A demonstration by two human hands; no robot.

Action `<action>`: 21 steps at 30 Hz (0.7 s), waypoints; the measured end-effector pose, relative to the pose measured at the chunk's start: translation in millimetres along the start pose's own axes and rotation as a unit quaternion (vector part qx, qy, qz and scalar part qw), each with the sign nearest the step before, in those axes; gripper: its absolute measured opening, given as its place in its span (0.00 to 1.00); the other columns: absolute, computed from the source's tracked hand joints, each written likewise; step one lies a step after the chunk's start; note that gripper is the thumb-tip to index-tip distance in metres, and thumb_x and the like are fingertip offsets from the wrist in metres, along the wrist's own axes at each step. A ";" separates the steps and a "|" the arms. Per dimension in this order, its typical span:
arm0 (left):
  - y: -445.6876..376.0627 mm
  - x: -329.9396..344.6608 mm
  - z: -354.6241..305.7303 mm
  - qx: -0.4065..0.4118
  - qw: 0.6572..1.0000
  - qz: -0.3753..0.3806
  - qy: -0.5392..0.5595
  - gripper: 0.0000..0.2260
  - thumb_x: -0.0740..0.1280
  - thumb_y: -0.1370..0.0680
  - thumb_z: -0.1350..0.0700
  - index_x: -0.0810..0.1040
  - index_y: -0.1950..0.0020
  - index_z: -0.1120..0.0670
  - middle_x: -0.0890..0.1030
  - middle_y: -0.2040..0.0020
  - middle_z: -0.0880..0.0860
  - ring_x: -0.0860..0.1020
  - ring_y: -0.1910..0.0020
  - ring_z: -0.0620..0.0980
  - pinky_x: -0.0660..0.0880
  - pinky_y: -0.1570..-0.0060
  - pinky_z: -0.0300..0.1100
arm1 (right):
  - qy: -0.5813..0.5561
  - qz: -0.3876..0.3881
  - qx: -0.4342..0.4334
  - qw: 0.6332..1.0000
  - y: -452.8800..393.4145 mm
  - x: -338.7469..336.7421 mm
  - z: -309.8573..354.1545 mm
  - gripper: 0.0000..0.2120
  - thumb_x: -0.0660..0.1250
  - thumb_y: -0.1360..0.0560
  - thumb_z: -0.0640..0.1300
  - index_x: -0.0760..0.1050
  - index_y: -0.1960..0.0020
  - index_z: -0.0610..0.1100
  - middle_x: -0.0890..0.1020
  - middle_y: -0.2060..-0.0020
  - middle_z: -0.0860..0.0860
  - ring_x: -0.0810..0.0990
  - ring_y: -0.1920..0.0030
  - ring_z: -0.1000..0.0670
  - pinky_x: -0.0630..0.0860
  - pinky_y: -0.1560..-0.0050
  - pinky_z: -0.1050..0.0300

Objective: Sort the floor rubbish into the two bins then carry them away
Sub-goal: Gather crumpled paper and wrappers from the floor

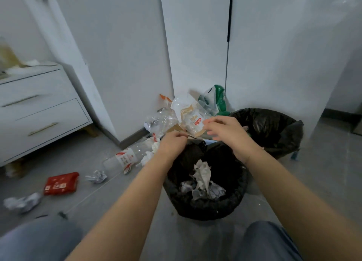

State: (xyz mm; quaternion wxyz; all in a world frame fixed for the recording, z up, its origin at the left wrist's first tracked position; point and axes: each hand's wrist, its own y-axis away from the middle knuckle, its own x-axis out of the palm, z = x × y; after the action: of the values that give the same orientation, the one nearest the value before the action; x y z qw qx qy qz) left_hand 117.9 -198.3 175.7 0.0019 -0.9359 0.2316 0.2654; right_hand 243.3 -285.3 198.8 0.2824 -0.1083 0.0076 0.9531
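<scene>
Rubbish on the floor, with two black-lined bins: the near bin (205, 198) holds crumpled paper, the far bin (272, 131) stands behind and to its right. The hands reach over the near bin's back rim. The right hand (225, 129), fingers loosely curled, touches a clear printed wrapper (191, 116) that slants up and away; a firm grip cannot be told. The left hand (173, 143) is curled at the rim, contents unclear. The far bin lies nearer the right hand.

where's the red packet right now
In the head view the red packet lies flat on the floor at lower left, between two crumpled paper balls, in front of the white drawer unit.
</scene>
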 end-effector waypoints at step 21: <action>52.6 -220.0 194.2 -0.114 0.956 -0.193 0.189 0.12 0.60 0.23 0.65 0.79 0.50 0.52 0.80 0.51 0.49 0.77 0.47 0.50 0.74 0.50 0.40 | -0.069 0.186 0.021 0.980 39.9 292.7 -2.0 0.06 0.67 0.25 0.40 0.80 0.57 0.49 0.83 0.55 0.48 0.81 0.54 0.50 0.78 0.48 0.53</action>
State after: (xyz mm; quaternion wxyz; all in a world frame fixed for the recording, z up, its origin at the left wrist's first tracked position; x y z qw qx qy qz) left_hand -166.7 -125.6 124.6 -0.0969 -0.9899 0.0105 0.1033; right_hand -17.0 -161.9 133.4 0.1020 -0.0330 0.0277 0.9939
